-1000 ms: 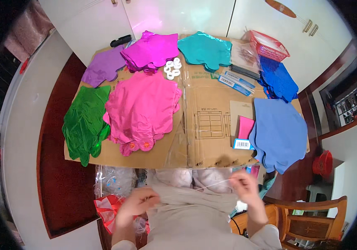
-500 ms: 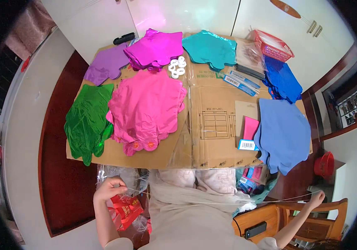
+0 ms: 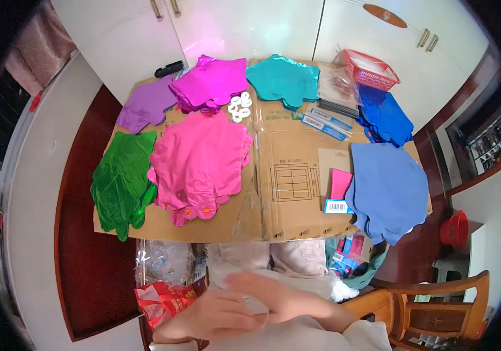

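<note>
Both my hands are in front of my body, below the table's near edge, crossing close together and smeared by motion. My left hand (image 3: 218,316) has its fingers drawn together, with a faint pale thread (image 3: 266,319) at their tips. Just above it, my right hand (image 3: 256,288) reaches across from the right; its fingers are too blurred to read. Nearest on the table lies a stack of shiny pink scalloped foil pieces (image 3: 203,164). To its left is a green foil stack (image 3: 123,181); at the right edge, a matte blue stack (image 3: 388,190).
Flattened cardboard (image 3: 291,216) covers the table. Farther back lie purple (image 3: 145,105), magenta (image 3: 209,82), teal (image 3: 285,82) and dark blue stacks (image 3: 385,114), white rings (image 3: 240,108) and a red basket (image 3: 373,70). A wooden chair (image 3: 437,310) stands right; a red bag (image 3: 162,304) sits lower left.
My hands were wide apart with the pale thread stretched between them. Both have come inward and now cross before my body. The view has shifted slightly, and the dark phone on the chair is no longer visible.
</note>
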`<state>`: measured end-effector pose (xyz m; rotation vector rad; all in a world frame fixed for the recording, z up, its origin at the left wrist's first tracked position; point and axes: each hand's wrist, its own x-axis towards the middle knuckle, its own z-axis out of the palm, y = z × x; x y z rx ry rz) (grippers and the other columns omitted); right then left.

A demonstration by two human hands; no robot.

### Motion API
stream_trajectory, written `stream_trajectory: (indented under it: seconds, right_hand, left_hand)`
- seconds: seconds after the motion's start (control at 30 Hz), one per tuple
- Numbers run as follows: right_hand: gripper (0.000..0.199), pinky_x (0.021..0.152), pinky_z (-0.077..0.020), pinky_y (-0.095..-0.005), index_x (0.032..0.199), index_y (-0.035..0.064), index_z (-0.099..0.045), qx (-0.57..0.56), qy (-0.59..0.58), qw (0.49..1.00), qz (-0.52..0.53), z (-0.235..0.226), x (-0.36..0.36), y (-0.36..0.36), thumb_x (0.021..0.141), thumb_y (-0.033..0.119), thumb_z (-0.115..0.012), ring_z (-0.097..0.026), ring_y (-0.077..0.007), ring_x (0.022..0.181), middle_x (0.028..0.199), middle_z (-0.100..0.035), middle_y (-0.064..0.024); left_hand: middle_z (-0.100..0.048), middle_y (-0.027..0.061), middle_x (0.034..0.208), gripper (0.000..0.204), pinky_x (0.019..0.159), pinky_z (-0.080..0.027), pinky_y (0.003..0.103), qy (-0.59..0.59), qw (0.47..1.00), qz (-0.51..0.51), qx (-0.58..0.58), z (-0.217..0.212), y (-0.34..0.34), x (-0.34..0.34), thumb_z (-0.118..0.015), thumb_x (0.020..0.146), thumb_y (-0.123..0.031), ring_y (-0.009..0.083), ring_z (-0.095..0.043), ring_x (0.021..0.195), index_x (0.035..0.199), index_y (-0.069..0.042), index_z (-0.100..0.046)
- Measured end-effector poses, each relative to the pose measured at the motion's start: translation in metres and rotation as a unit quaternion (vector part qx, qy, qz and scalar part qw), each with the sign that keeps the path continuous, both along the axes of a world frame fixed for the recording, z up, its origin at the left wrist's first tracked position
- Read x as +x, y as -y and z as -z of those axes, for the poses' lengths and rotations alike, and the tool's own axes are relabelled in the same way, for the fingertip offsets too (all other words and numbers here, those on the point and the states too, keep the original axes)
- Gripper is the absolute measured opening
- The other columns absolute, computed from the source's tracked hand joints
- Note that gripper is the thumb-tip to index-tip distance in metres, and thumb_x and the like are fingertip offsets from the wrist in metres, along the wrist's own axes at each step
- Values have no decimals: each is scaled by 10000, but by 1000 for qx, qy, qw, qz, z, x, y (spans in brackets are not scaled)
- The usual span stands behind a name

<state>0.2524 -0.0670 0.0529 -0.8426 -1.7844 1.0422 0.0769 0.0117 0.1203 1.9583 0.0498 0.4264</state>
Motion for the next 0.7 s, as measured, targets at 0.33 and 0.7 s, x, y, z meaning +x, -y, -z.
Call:
stream_trajectory:
  seconds: [0.33, 0.7]
  right_hand:
    - [152, 674, -435, -288, 866, 18, -584, -300, -175, 936, -57, 32, 36, 0, 854, 144, -499, -575, -204, 751, 798, -605, -98]
    - [90, 686, -447, -331, 842, -6, -594, -34, -132, 988, 76, 32, 12, 13, 789, 22, -526, -563, -254, 763, 808, -596, -109]
  left_hand:
    - [-608, 103, 750, 80, 568, -425, 249, -4, 825, -115, -553, 39, 18, -29, -639, 730, -27, 165, -559, 671, 785, 28, -618]
    - [-620, 98, 720, 81, 622, -407, 313, -105, 945, -263, 167, 63, 2, -5, -615, 725, -30, 169, -515, 669, 805, -15, -624]
